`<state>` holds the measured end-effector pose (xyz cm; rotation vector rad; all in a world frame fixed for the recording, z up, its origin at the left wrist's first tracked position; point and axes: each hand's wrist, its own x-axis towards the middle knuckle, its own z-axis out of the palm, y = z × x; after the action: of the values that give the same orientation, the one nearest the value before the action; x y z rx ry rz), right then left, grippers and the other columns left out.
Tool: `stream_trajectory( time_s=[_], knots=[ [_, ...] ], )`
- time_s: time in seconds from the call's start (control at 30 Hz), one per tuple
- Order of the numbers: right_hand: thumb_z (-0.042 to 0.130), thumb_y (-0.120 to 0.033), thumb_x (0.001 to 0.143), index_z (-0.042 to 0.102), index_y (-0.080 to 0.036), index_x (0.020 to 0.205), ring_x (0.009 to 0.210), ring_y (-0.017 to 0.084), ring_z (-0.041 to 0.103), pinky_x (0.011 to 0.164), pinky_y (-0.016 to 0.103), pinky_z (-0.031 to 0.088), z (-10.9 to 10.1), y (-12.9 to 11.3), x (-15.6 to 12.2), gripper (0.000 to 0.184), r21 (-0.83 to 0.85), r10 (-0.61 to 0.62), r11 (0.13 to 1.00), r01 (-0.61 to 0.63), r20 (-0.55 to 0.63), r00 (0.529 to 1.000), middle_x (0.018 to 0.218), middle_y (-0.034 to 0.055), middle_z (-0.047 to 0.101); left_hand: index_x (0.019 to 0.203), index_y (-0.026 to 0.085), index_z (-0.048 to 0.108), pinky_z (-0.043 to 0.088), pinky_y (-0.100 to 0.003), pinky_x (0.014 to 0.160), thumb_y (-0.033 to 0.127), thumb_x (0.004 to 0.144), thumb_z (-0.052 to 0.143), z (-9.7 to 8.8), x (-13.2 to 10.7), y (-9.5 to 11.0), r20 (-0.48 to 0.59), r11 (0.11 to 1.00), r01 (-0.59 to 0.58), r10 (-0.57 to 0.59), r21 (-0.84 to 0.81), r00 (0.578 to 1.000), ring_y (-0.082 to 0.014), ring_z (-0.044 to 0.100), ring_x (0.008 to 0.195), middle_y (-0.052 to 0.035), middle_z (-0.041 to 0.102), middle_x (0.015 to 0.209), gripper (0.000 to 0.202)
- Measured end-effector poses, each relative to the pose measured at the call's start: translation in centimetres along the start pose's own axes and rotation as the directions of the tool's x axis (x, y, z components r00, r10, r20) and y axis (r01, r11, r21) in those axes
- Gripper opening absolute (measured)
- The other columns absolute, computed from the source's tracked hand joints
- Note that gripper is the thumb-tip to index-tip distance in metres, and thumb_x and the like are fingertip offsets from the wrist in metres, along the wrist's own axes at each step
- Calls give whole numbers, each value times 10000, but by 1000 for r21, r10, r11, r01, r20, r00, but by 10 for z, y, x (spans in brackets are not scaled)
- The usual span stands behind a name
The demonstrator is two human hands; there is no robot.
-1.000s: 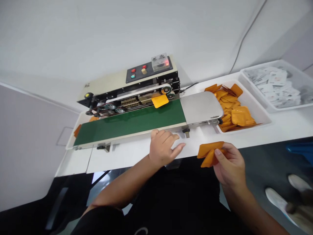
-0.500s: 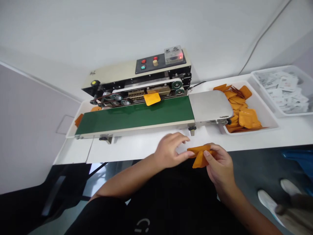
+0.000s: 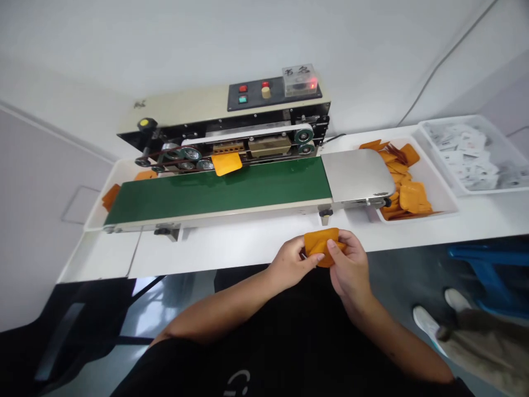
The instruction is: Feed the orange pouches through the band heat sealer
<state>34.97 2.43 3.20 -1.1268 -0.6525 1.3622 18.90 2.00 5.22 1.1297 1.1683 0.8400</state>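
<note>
Our left hand [image 3: 291, 262] and right hand [image 3: 349, 264] are both firmly pinching the orange pouches [image 3: 321, 246], kept neatly together at 6 o'clock, right by the desk [image 3: 231, 242] edge, just below the green conveyor belt [image 3: 215, 190].

Left hand [image 3: 291, 262] and right hand [image 3: 350, 266] sit close together, fingers curled, forearms [image 3: 223, 311] angling inward from both sides.

We can't count the orange pouches [image 3: 321, 245] held between the left hand [image 3: 291, 262] and the right hand [image 3: 349, 270]: they overlap, and fingers hide their edges. The print on the white sachets [image 3: 467, 154] in the far tray [image 3: 454, 118] is too small for us to read. The blue frame [image 3: 487, 270] runs off the right edge, so we can't tell what it is.
</note>
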Motion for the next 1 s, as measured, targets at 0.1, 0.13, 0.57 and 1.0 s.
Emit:
stream_trajectory(
  time_s=[0.1, 0.13, 0.57, 1.0],
  knots=[
    [967, -381, 807, 768, -262, 1125, 998, 192, 740, 908, 321, 617, 9, 4, -3, 394, 4, 16, 1000, -17, 59, 998, 1107, 31, 780, 1138, 161, 701, 542, -295, 654, 631, 876, 833, -6, -1, -8, -90, 986, 63, -77, -156, 993, -153, 649, 676, -37, 732, 878, 554],
    [976, -377, 794, 775, -267, 1147, 1018, 199, 737, 921, 326, 615, 11, 5, -5, 421, -2, 32, 999, -32, 95, 995, 1118, 30, 783, 1121, 163, 689, 546, -293, 650, 648, 854, 852, -9, -1, -10, -121, 977, 64, -90, -202, 989, -148, 648, 663, -30, 731, 862, 578],
    [896, -557, 859, 808, -222, 969, 725, 174, 604, 607, 277, 502, 23, 27, -13, 364, -226, 149, 969, -95, 233, 961, 866, 29, 727, 1094, 164, 714, 577, -308, 729, 653, 829, 887, -48, -27, -37, -96, 955, 30, -61, -297, 994, -171, 703, 747, -53, 767, 911, 582],
    [1014, -405, 744, 791, -243, 922, 806, 150, 700, 755, 263, 585, 43, 31, -21, 328, -177, 202, 969, -171, 176, 963, 891, -2, 764, 1196, 181, 717, 573, -320, 763, 520, 873, 866, -75, -42, -52, -73, 961, -4, -17, -276, 997, -175, 681, 770, -45, 759, 928, 491]
  ],
)
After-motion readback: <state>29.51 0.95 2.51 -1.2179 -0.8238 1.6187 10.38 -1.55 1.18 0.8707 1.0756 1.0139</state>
